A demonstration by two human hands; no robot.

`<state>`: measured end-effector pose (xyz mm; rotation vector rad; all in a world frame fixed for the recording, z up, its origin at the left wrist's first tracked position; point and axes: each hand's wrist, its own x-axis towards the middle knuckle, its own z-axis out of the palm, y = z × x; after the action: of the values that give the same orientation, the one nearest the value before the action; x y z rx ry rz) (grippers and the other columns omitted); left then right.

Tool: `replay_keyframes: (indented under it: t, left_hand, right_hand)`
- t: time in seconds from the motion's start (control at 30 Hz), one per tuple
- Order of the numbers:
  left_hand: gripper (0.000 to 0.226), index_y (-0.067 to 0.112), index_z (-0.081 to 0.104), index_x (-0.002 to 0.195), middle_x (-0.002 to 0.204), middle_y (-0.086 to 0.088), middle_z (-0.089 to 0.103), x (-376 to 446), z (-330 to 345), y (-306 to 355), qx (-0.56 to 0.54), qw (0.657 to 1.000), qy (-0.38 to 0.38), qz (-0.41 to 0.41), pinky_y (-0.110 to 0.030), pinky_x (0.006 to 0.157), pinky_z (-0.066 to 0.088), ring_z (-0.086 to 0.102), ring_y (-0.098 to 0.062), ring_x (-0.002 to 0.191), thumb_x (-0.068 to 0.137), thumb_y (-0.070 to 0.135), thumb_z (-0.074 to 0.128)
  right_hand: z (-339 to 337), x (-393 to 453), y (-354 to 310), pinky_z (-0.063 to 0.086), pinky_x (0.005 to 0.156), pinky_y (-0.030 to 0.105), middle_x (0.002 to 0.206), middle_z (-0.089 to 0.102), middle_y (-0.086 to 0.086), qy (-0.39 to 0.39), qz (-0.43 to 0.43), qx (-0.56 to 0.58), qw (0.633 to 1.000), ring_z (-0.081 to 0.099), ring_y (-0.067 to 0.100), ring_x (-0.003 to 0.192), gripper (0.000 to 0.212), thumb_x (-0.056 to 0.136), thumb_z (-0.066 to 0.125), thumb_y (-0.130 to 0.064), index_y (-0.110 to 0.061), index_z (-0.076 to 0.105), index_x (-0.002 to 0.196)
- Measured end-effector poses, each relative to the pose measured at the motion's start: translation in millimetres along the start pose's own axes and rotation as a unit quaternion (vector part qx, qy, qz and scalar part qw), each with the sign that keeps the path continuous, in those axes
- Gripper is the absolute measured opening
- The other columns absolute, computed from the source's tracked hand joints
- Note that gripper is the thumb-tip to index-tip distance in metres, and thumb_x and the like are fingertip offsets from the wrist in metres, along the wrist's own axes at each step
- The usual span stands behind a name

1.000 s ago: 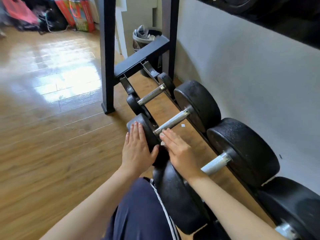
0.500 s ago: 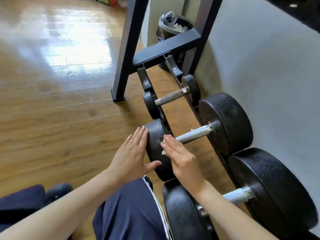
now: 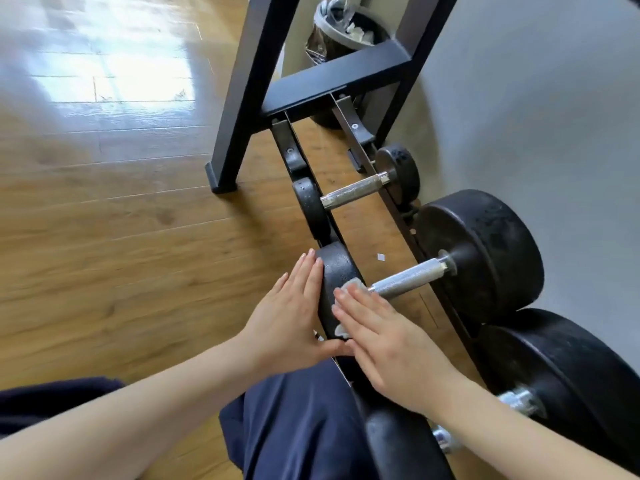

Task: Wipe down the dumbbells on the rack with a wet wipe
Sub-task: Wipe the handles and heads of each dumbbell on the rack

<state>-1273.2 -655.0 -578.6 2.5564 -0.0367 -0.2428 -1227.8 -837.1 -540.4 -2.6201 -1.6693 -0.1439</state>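
Pressing a wet wipe [image 3: 353, 285] flat-fingered against the inner face of the near head, the right hand [image 3: 388, 344] sits just beside the dumbbell [image 3: 408, 280] handle, which runs away to the right toward the wall. The left hand [image 3: 294, 313], fingers straight, braces the head's outer face. On its rack [image 3: 398, 202], that bare handle lies nearer the right hand.
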Motion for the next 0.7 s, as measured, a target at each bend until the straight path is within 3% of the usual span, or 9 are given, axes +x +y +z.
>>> replay_keyframes:
  t: [0.17, 0.27, 0.33, 0.47, 0.6, 0.7]
  left_hand:
    - [0.136, 0.007, -0.020, 0.149, 0.157, -0.004, -0.026, 2, -6, 3, -0.018, 1.000, -0.008, 0.003, -0.022, 0.115, -0.009, -0.029, -0.005, 0.137, 0.051, 0.091, 0.022]
    - [0.130, 0.004, -0.018, 0.150, 0.159, -0.008, -0.022, 1, -8, 4, -0.043, 0.999, -0.015, -0.007, -0.021, 0.117, -0.005, -0.022, -0.009, 0.144, 0.069, 0.077, 0.053]
    - [0.130, 0.003, -0.018, 0.150, 0.160, -0.009, -0.021, 1, -10, 4, -0.056, 0.998, -0.011, -0.005, -0.020, 0.115, -0.005, -0.017, -0.012, 0.147, 0.072, 0.070, 0.062]
    - [0.141, 0.000, -0.019, 0.148, 0.159, -0.012, -0.021, 1, -14, -3, -0.021, 0.999, -0.037, 0.018, -0.016, 0.111, -0.009, -0.016, -0.016, 0.147, 0.066, 0.070, 0.071]
    - [0.137, 0.004, -0.019, 0.149, 0.159, -0.010, -0.021, -5, -15, -5, 0.002, 0.998, -0.041, 0.039, -0.013, 0.108, -0.012, -0.027, -0.007, 0.137, 0.068, 0.068, 0.071]
    - [0.135, 0.004, -0.019, 0.149, 0.160, -0.010, -0.021, -9, -16, -4, 0.019, 0.998, -0.032, 0.041, -0.014, 0.108, -0.014, -0.028, -0.006, 0.135, 0.070, 0.069, 0.069]
  right_hand:
    - [0, 43, 4, 0.030, 0.109, 0.036, 0.128, 0.059, 0.016, -0.022, 0.033, -0.033, 0.999, 0.054, 0.030, 0.122, 0.049, 0.090, 0.037, -0.027, 0.001, 0.063, 0.120]
    - [-4, 17, -4, 0.026, 0.110, 0.038, 0.136, 0.052, 0.015, -0.058, -0.001, -0.038, 0.998, 0.046, 0.028, 0.130, 0.049, 0.090, 0.038, -0.027, -0.001, 0.059, 0.125]
    - [-9, -7, -6, 0.025, 0.110, 0.037, 0.141, 0.049, 0.010, -0.072, -0.030, -0.024, 0.997, 0.039, 0.024, 0.135, 0.046, 0.090, 0.039, -0.024, -0.005, 0.058, 0.128]
    - [-5, 2, 0, 0.028, 0.108, 0.036, 0.138, 0.052, 0.007, -0.044, -0.022, -0.020, 0.999, 0.044, 0.022, 0.131, 0.046, 0.089, 0.038, -0.023, -0.007, 0.060, 0.126]
    - [9, 48, -4, 0.046, 0.099, 0.041, 0.127, 0.061, 0.011, -0.023, 0.046, -0.048, 0.998, 0.057, 0.025, 0.119, 0.050, 0.087, 0.033, -0.023, -0.003, 0.064, 0.120]
    - [10, 50, -10, 0.046, 0.096, 0.043, 0.127, 0.061, 0.013, -0.030, 0.070, -0.060, 0.995, 0.057, 0.026, 0.118, 0.052, 0.086, 0.032, -0.025, -0.002, 0.063, 0.121]
